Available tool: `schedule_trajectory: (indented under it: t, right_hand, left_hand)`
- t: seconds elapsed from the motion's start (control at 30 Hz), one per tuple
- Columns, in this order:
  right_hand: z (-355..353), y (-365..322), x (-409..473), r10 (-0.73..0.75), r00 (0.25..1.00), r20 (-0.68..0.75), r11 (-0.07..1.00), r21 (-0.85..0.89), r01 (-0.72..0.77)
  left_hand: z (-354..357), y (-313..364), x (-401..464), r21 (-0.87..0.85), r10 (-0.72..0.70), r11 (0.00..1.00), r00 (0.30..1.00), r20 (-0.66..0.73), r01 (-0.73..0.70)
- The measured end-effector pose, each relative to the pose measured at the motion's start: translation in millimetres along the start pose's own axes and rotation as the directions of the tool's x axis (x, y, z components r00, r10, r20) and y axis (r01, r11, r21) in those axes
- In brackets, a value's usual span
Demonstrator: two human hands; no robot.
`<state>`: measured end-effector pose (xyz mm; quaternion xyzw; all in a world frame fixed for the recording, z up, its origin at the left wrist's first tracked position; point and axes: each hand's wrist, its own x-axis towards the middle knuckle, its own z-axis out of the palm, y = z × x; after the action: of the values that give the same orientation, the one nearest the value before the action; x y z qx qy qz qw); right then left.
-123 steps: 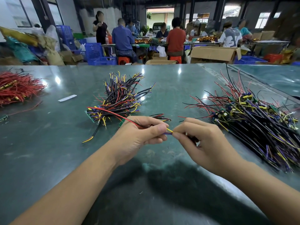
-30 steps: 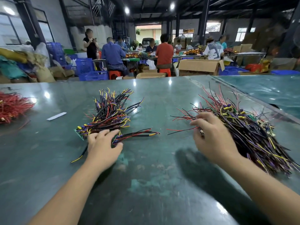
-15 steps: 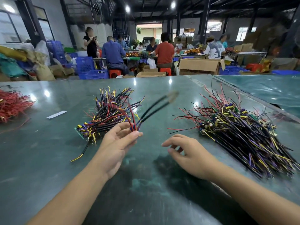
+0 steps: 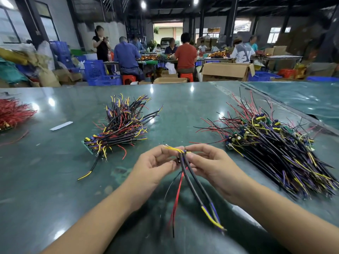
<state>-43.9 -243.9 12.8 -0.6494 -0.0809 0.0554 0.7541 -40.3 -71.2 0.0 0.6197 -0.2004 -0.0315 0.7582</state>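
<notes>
A worker's left hand (image 4: 156, 164) and right hand (image 4: 207, 162) each pinch the top of one bundle of wires (image 4: 190, 182), held just above the green table (image 4: 55, 180); its black and red leads hang toward the worker. The step in hand appears to be sorting the short yellow ends (image 4: 174, 149) at the fingertips; the next move likely calls for one hand to hold firm while the other works the strands. Open tabletop lies below, between the smaller pile (image 4: 121, 125) and the larger pile (image 4: 275, 143), which sits near the table's right edge.
</notes>
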Motion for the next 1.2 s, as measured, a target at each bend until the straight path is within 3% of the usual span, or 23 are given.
schedule_trajectory:
  t: [0.1, 0.2, 0.3, 0.53, 0.77, 0.97, 1.2]
  right_hand:
    - [1.1, -0.2, -0.5, -0.038, 0.999, -0.006, 0.999, 0.0, 0.038]
    - [2.7, 2.3, -1.9, -0.037, 0.998, 0.041, 0.997, -0.061, 0.04]
    - [0.8, 0.9, -2.4, -0.02, 0.997, 0.08, 0.999, -0.047, 0.024]
    - [-3.5, -2.1, -2.4, -0.093, 0.976, 0.196, 0.995, -0.025, 0.1]
    - [-2.8, 0.9, 0.6, -0.07, 0.976, 0.207, 0.997, 0.044, 0.062]
    - [-1.9, 3.7, 2.7, 0.002, 0.988, 0.158, 1.0, -0.007, -0.001]
    - [-3.7, 3.6, 1.4, -0.033, 0.977, 0.211, 0.999, -0.03, 0.04]
  left_hand:
    - [0.8, 0.5, 1.5, -0.074, -0.036, 0.997, 0.998, -0.057, 0.032]
    - [2.3, 1.2, 0.2, 0.017, -0.085, 0.996, 0.993, -0.084, 0.087]
    - [-0.3, 4.1, -1.5, 0.09, -0.09, 0.991, 0.993, -0.077, 0.097]
    - [-4.7, 9.3, -2.4, 0.045, -0.103, 0.994, 0.994, -0.037, 0.105]
    - [-7.0, 8.9, -0.6, 0.01, -0.123, 0.992, 0.992, 0.015, 0.123]
    - [-2.9, 4.3, 1.9, 0.131, -0.122, 0.982, 0.988, -0.097, 0.134]
    - [-11.5, 2.1, 1.7, 0.099, -0.119, 0.988, 0.993, 0.016, 0.117]
